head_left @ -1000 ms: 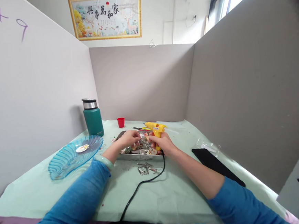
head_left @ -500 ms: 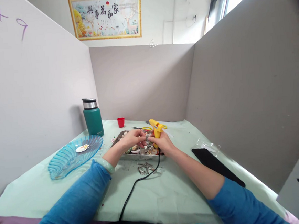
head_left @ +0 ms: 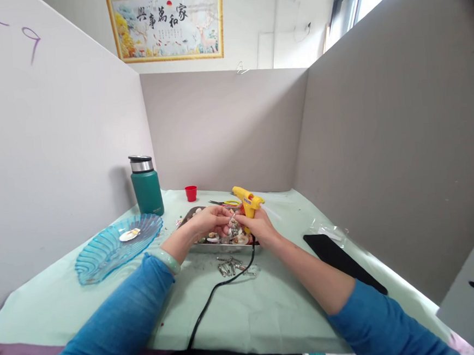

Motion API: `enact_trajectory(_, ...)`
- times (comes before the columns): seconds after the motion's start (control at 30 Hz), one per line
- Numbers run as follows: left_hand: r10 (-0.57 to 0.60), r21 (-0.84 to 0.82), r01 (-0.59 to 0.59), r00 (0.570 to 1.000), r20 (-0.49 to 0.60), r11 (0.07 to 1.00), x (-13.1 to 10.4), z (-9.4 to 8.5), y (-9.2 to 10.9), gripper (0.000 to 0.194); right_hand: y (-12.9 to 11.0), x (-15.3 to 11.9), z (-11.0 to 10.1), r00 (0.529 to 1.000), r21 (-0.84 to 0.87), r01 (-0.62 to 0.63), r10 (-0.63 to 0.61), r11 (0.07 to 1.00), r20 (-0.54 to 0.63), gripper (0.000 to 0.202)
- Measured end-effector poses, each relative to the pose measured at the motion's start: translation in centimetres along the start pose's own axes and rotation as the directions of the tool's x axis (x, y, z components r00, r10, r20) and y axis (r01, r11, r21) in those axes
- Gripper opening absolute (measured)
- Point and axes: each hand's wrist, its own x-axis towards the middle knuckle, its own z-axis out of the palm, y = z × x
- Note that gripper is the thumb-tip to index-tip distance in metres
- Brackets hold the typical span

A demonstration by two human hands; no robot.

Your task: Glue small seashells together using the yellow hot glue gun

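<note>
A metal tray [head_left: 222, 248] full of shells and small pieces lies mid-table, under both hands. My right hand [head_left: 259, 225] is wrapped round a yellow glue gun [head_left: 247, 201], its nozzle pointing up and left and its black cord [head_left: 216, 286] running to the front edge. Over the tray, my left hand [head_left: 214, 221] is closed, fingertips pinched close to the right thumb and forefinger. Something small and pale shows between the fingertips, too small to name. Several metal clips [head_left: 231, 266] lie in front of the tray.
To the left are a blue shell-shaped dish [head_left: 103, 253] holding a white shell [head_left: 130, 234] and a green bottle [head_left: 146, 190]. Behind stand a red cup [head_left: 191, 193] and yellow-handled scissors [head_left: 231, 203]. A black flat object [head_left: 342, 262] and clear plastic [head_left: 331, 231] lie right.
The glue gun has tilted and shifted slightly left in my right hand. My left fingertips have moved a little, and the view has shifted slightly.
</note>
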Motion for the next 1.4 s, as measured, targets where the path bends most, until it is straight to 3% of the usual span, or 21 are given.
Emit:
enact_trajectory(0.43, -0.045, -0.049, 0.043, 0.999, -0.026, 0.998, 0.09, 0.03, -0.05, 0.035, -0.24, -0.19, 0.07, 1.000, 0.011, -0.010, 0.010, 1.000, 0.026, 0.032)
enact_trajectory(0.7, 0.109, 0.187, -0.095, 0.992, -0.065, 0.978, 0.47, -0.10, -0.51, 0.033, -0.37, -0.17, 0.09, 0.999, 0.007, -0.028, 0.027, 1.000, 0.022, 0.037)
enact_trajectory(0.93, 0.215, 0.248, -0.176, 0.967, -0.140, 0.953, 0.69, 0.57, -0.47, 0.022, -0.08, -0.03, 0.09, 1.000, 0.017, -0.026, 0.026, 1.000, 0.008, 0.034)
enact_trajectory(1.4, 0.098, 0.091, -0.085, 0.983, -0.155, 0.992, 0.20, -0.01, 0.10, 0.029, -0.55, -0.32, 0.03, 1.000, 0.080, 0.014, -0.012, 0.997, -0.028, 0.036)
